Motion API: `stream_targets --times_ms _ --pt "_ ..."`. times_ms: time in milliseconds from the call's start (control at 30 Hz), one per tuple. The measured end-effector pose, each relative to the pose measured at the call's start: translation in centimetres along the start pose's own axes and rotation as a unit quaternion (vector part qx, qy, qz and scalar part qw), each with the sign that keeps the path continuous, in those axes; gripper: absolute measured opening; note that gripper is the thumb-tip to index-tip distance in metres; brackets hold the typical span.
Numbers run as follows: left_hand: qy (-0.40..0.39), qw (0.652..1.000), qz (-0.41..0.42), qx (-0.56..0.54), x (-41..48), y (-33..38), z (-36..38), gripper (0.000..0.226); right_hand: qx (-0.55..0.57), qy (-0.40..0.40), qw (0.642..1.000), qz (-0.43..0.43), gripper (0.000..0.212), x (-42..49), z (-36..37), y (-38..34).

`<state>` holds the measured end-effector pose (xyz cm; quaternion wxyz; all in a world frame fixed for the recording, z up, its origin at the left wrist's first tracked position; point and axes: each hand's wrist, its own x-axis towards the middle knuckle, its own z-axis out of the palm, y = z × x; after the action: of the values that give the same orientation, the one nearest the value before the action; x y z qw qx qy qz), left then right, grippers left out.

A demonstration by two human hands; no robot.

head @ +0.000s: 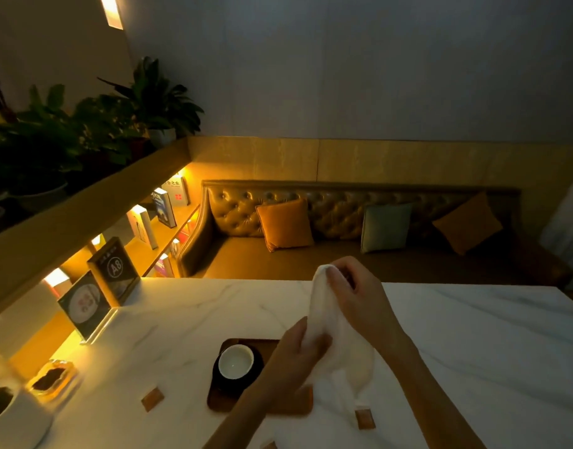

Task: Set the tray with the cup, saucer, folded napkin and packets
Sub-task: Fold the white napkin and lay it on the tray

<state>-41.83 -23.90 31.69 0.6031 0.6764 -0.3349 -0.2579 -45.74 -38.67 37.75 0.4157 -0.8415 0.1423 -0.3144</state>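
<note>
A dark wooden tray (246, 343) lies on the white marble table (181, 319). On its left part a white cup (235, 361) stands upright on a dark saucer (221, 384). Both hands hold a white cloth napkin (330, 319) in the air above the tray's right side. My right hand (356, 290) pinches its top end, and my left hand (298, 354) grips it lower down. One brown packet (152, 398) rests on the table left of the tray. Another packet (364, 418) lies to the right, and a third (269, 445) shows at the bottom edge.
Acrylic sign stands (113, 270) rise at the table's far left. A small dish with dark contents (50, 379) and a white mug (6, 413) sit at the near left. A leather bench with cushions (285, 225) runs behind the table.
</note>
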Motion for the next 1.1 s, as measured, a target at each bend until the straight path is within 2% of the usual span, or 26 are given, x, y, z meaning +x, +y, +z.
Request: stream_targets --times_ms 67,133,200,300,367,467,567,667,800,900,1000,1100 --pt "0.009 0.998 0.024 0.05 -0.3 -0.6 -0.3 0.018 0.012 0.04 0.999 0.029 0.005 -0.3 -1.9 0.3" --pt "0.016 0.994 0.023 0.106 -0.2 -1.0 -1.4 0.023 0.031 0.077 0.994 0.068 0.012 -0.5 -4.0 0.7" --pt "0.018 0.993 0.01 0.117 0.1 -0.8 -3.2 0.022 0.049 0.106 0.987 0.107 0.018 -0.9 -6.0 1.4" --pt "0.051 0.996 -0.012 0.065 0.7 0.7 -5.8 0.014 0.064 0.126 0.981 0.129 0.02 -1.8 -8.0 2.5" --pt "0.086 0.996 -0.018 -0.005 1.1 1.9 -7.0 0.02 0.061 0.132 0.981 0.126 0.015 -2.0 -8.6 3.1" --pt "0.164 0.984 -0.028 -0.068 2.4 3.5 -7.5 0.031 0.061 0.127 0.984 0.105 0.016 -1.6 -8.5 3.7" --pt "0.282 0.957 -0.033 -0.051 4.3 4.7 -6.6 0.022 0.077 0.15 0.98 0.103 0.015 -0.9 -7.5 3.7" --pt "0.361 0.931 -0.019 -0.045 5.3 5.0 -5.5 0.017 0.101 0.201 0.966 0.124 0.013 -1.0 -6.2 3.8" --pt "0.436 0.898 -0.045 -0.026 4.7 4.1 -3.6 0.037 0.149 0.243 0.943 0.172 0.01 -2.6 -4.0 4.6" --pt "0.427 0.903 -0.041 -0.03 3.9 3.6 -1.5 0.027 0.159 0.241 0.938 0.19 0.009 -3.7 -2.6 4.5" --pt "0.37 0.929 -0.022 -0.023 3.3 3.9 0.7 0.018 0.141 0.208 0.952 0.174 0.006 -4.6 -1.1 3.3" --pt "0.302 0.953 -0.003 -0.014 2.7 4.2 2.7 0.018 0.148 0.174 0.96 0.161 0.01 -5.5 0.7 1.7"
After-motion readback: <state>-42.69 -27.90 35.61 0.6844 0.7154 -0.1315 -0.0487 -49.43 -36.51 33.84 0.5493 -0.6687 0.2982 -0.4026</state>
